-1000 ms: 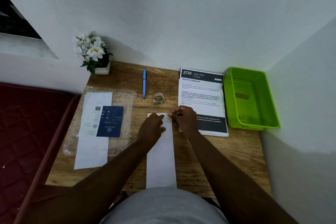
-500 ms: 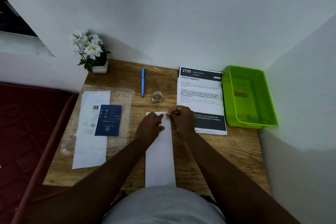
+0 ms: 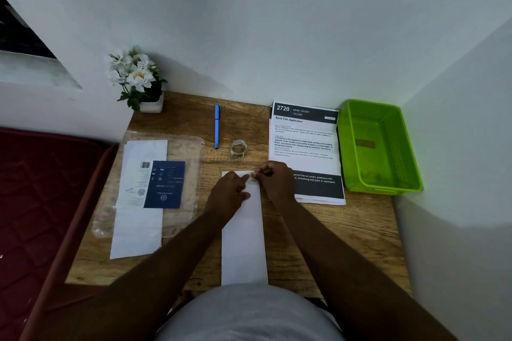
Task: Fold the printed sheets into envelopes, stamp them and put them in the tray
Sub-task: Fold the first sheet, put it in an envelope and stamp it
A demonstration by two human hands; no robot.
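At a wooden desk (image 3: 327, 232), a person works on a long white envelope (image 3: 243, 241) lying lengthwise in front of them, its near end at the desk's edge. Both forearms reach forward over it. The left hand (image 3: 228, 195) rests on the envelope's far end, fingers extended and pressing it flat. The right hand (image 3: 274, 178) is curled at the top right corner, thumb and fingers pinched together on something small and pale, likely a stamp or piece of tape; it is too small to tell.

To do this well, the left hand should pin the paper while the right sets the piece square to the corner and rubs it down from one side.

Beyond lie a tape roll (image 3: 238, 148), a blue pen (image 3: 217, 126), a stack of printed sheets (image 3: 304, 141) and, far right, the green tray (image 3: 399, 147), apparently holding no envelopes yet.
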